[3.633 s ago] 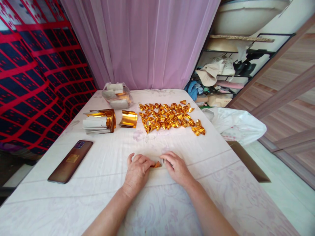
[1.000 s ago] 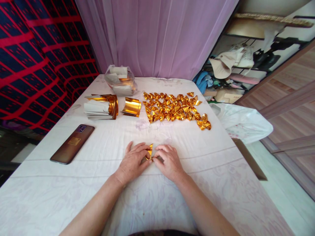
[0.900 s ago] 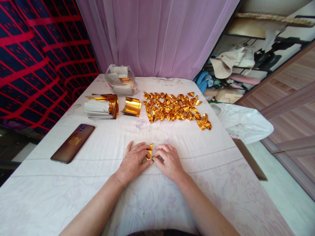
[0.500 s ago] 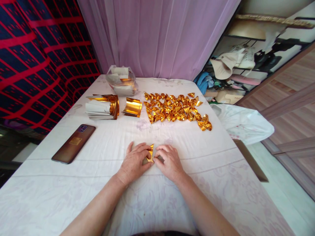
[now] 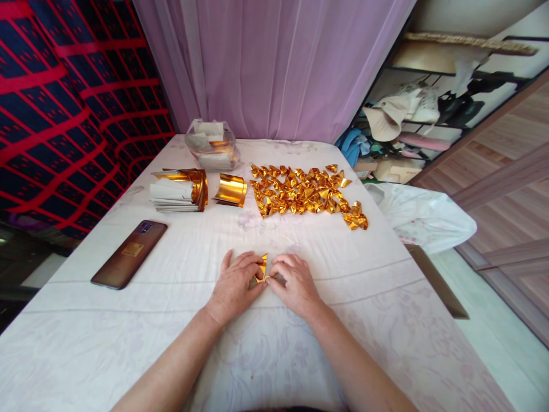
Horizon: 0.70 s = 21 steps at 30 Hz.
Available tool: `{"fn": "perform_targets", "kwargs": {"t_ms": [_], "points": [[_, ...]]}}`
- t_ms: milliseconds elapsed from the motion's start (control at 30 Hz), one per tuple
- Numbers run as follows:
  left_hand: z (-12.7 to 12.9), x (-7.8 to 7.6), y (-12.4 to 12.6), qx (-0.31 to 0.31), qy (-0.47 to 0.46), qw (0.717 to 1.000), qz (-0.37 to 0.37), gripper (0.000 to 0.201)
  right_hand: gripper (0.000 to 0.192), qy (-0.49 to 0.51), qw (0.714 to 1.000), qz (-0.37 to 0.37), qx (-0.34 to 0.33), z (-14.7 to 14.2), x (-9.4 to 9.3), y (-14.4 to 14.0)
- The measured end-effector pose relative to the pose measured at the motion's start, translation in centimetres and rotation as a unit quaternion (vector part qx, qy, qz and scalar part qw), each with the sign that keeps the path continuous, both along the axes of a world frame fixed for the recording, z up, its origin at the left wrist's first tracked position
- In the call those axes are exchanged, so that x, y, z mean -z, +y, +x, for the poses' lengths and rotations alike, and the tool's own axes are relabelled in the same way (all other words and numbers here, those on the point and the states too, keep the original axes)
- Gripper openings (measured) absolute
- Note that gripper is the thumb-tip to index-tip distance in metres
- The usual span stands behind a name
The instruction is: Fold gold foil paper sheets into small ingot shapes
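Note:
A small piece of gold foil paper (image 5: 264,266), partly folded with a pointed top and a grey back showing, lies on the table between my hands. My left hand (image 5: 238,281) rests over its left part, fingers bent and thumb at the lower edge. At the lower right corner, my right hand (image 5: 295,284) pinches the paper between thumb and forefinger. Fingers cover much of the sheet. Beyond my hands lie many folded gold foil pieces (image 5: 309,191), a short curved stack of gold foil sheets (image 5: 231,189) and a larger stack of sheets (image 5: 174,193).
A phone (image 5: 129,254) lies face down at the left. Behind the stacks sits a clear plastic bag (image 5: 211,146) of more sheets. The table (image 5: 206,343) has a pale patterned cloth. A white bag (image 5: 429,214) and cluttered shelves (image 5: 412,123) stand beyond its right edge.
The lower edge of the gold paper looks slightly more folded under my fingers. Both hands stay in nearly the same place; the view has shifted a little.

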<state>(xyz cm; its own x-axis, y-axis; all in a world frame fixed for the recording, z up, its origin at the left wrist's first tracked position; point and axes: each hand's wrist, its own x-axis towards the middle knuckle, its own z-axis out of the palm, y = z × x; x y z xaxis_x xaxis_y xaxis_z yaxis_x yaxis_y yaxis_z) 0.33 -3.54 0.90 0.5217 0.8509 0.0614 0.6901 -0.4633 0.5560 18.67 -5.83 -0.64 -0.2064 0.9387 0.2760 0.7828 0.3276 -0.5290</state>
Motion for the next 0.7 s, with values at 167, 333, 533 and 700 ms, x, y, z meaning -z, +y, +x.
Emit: {"fn": "perform_targets", "kwargs": {"t_ms": [167, 333, 533, 700], "points": [[0.0, -0.2, 0.0, -0.002, 0.0, 1.0, -0.005, 0.005, 0.011, 0.016, 1.0, -0.006, -0.014, 0.5, 0.4, 0.4], [0.0, -0.1, 0.0, 0.002, -0.01, 1.0, 0.004, 0.005, 0.015, 0.04, 0.998, 0.007, -0.04, 1.2, 1.0, 0.8], [0.1, -0.1, 0.0, 0.0, -0.005, 1.0, -0.002, 0.005, 0.009, 0.024, 0.999, 0.008, -0.043, 1.0, 0.5, 0.5], [0.1, -0.1, 0.1, 0.001, 0.0, 1.0, -0.004, 0.005, 0.008, -0.023, 1.0, 0.0, 0.002, 0.0, 0.0, 0.4]]}}
